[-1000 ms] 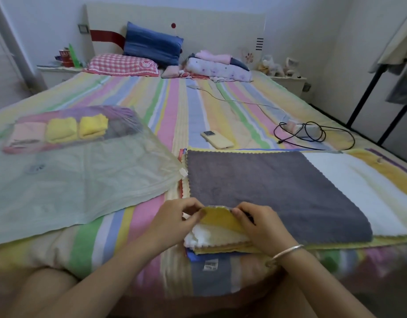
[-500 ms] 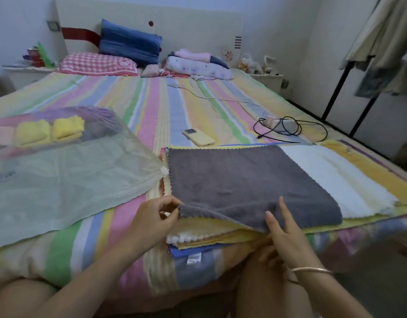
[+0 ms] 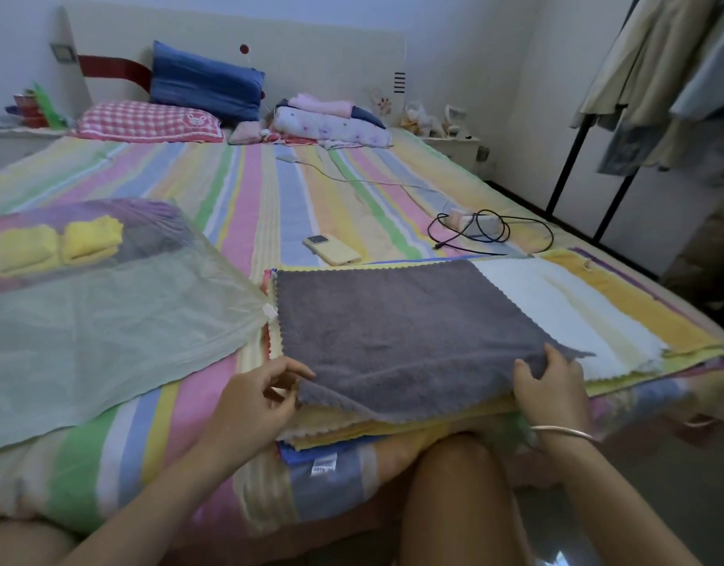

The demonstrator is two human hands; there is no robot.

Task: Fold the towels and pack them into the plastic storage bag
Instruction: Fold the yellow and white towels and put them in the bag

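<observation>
Far to the left of the left hand lay the plastic storage bag [image 3: 107,320], flat on the striped bed sheet [image 3: 246,206], with two folded yellow towels [image 3: 58,245] already inside at its far end, well beyond either hand's reach.

The left hand [image 3: 262,396] sat at the near left corner of the grey towel [image 3: 401,332], thumb and curled fingers closed on that corner in what looked like a pinch, though the contact itself was partly hidden. The grey towel stretched rightward from this hand, spread open as the top sheet of a pile of towels [image 3: 344,428], its near edge raised a little off the yellow and cream layers beneath.

The right hand [image 3: 550,386], a bangle [image 3: 562,433] on its wrist, gripped the towel's near right corner, fingers curled over the cloth and thumb on top. Just beyond and to the right of this hand a white towel [image 3: 556,320] showed from under the grey one.

The step in hand appeared to be the start of folding the grey towel. The next move likely called for carrying both near corners away together to meet the far edge, keeping them level so the scalloped edges matched and the lower towels were not dragged along.
</observation>
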